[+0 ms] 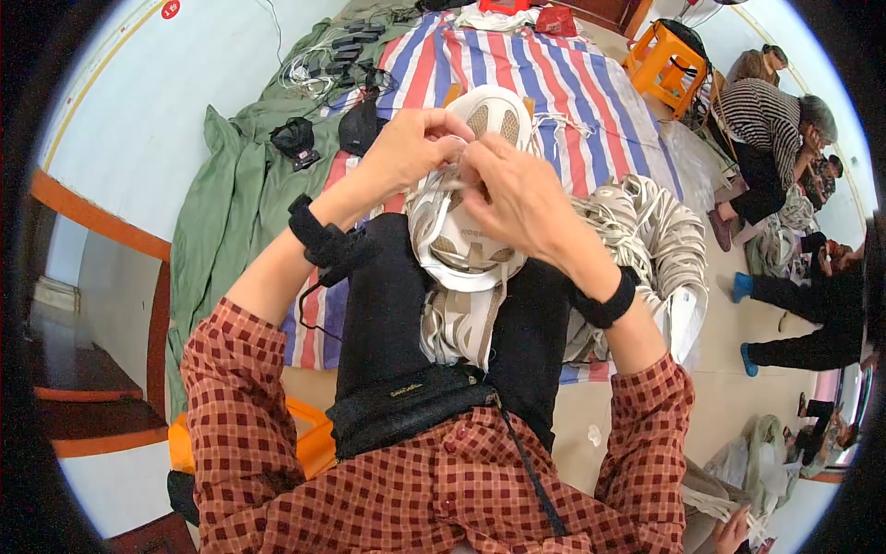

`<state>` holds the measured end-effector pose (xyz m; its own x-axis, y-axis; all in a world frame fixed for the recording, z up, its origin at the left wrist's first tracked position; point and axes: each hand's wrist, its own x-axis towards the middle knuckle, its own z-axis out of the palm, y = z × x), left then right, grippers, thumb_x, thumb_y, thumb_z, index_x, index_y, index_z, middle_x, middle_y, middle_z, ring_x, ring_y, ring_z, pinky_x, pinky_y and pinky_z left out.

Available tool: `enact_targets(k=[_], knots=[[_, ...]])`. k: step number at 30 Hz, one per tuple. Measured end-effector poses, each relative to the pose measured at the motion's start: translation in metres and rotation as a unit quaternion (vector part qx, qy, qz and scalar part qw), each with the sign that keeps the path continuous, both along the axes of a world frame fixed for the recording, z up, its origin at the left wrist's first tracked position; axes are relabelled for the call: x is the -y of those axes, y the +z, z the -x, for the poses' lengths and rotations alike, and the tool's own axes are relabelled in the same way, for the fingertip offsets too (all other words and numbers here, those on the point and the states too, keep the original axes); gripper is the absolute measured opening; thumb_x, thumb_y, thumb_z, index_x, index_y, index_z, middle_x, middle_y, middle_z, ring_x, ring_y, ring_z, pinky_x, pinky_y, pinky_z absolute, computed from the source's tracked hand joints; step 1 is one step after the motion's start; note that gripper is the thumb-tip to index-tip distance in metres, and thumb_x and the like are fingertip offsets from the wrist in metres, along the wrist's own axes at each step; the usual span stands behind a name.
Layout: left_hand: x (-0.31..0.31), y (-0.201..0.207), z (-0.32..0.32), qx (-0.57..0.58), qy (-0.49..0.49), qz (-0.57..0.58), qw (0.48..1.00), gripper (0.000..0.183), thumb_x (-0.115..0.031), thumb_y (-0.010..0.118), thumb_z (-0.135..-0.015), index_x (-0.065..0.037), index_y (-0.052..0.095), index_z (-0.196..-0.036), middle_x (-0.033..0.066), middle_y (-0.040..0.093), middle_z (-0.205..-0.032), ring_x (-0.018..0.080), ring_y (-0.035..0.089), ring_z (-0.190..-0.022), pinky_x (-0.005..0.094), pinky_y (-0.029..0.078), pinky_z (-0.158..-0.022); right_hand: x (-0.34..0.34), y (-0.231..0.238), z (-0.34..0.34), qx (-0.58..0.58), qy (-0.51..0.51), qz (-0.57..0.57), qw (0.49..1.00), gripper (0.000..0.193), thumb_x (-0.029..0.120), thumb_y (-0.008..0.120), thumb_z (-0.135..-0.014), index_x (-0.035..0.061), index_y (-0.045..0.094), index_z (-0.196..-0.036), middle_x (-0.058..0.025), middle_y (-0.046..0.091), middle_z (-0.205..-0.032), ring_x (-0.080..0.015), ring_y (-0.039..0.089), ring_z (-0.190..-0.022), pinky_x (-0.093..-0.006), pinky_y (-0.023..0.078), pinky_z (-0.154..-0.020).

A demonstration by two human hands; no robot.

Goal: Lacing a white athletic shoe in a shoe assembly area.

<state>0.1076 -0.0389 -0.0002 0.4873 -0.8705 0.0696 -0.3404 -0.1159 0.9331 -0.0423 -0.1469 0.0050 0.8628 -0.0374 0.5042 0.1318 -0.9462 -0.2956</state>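
Note:
A white and beige shoe upper (469,242) with mesh panels lies across my lap, its toe toward me. Another pale upper (495,109) shows just beyond my hands. My left hand (417,148) and my right hand (513,192) meet above the nearer upper, fingertips almost touching. Both are closed in a pinch, with pale shoelace strands (452,168) between them; the exact grip is partly hidden by the fingers. More shoe uppers (459,328) hang between my thighs. Black bands circle both wrists.
A large heap of laced uppers (651,245) sits by my right knee. Striped sheeting (591,111) and green cloth (217,240) cover the floor. Cables and small black devices (346,51) lie at the far left. An orange stool (666,69) stands far right, near several people.

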Motion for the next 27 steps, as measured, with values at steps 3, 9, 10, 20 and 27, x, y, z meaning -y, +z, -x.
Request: enact_targets(k=[3,9,10,20,27], knots=[[0.000,0.000,0.006,0.132,-0.006,0.017,0.991,0.017,-0.009,0.061,-0.085,-0.002,0.067,-0.100,0.0019,0.065,-0.079,0.0074,0.057,-0.070,0.0232,0.047,-0.065,-0.013,0.006,0.021,-0.026,0.069,-0.102,0.992,0.012,0.007,0.058,-0.082,0.0012,0.054,-0.092,-0.0141,0.054,-0.071,-0.0273,0.056,-0.062,-0.0374,0.045,-0.060],[-0.018,-0.020,-0.015,0.556,0.136,-0.044,0.819,0.011,-0.018,0.056,-0.091,-0.007,0.057,-0.091,0.0036,0.060,-0.065,0.0149,0.061,-0.061,0.0318,0.048,-0.056,0.020,0.007,0.135,-0.168,0.030,-0.513,0.841,0.042,0.010,0.061,-0.087,0.0052,0.055,-0.127,0.0060,0.048,-0.071,-0.0025,0.045,-0.058,-0.0199,0.037,-0.049],[-0.030,-0.022,-0.032,0.576,0.172,-0.060,0.797,0.011,-0.018,0.054,-0.092,-0.008,0.055,-0.089,0.0044,0.059,-0.064,0.0150,0.060,-0.058,0.0320,0.048,-0.054,0.036,-0.003,0.161,-0.086,-0.019,-0.596,0.798,0.042,0.008,0.060,-0.086,0.0021,0.054,-0.127,0.0057,0.047,-0.069,-0.0010,0.041,-0.054,-0.0179,0.032,-0.045],[-0.284,-0.059,-0.266,-0.607,0.084,0.295,0.734,0.036,0.005,0.043,-0.093,0.009,0.039,-0.129,0.0194,0.050,-0.126,0.0239,0.051,-0.116,0.0314,0.045,-0.099,0.121,-0.135,0.441,0.452,0.018,-0.838,0.303,0.052,-0.005,0.044,-0.093,0.0002,0.031,-0.143,-0.0061,0.048,-0.084,-0.0080,0.037,-0.058,-0.0178,0.036,-0.051],[-0.355,-0.045,-0.345,-0.477,0.221,0.407,0.747,0.041,0.005,0.035,-0.097,0.009,0.033,-0.138,0.0199,0.044,-0.139,0.0261,0.045,-0.127,0.0358,0.041,-0.108,0.117,-0.119,0.475,0.453,0.097,-0.830,0.310,0.043,-0.003,0.042,-0.093,-0.0040,0.039,-0.136,-0.0119,0.057,-0.094,-0.0068,0.040,-0.056,-0.0178,0.040,-0.051]])
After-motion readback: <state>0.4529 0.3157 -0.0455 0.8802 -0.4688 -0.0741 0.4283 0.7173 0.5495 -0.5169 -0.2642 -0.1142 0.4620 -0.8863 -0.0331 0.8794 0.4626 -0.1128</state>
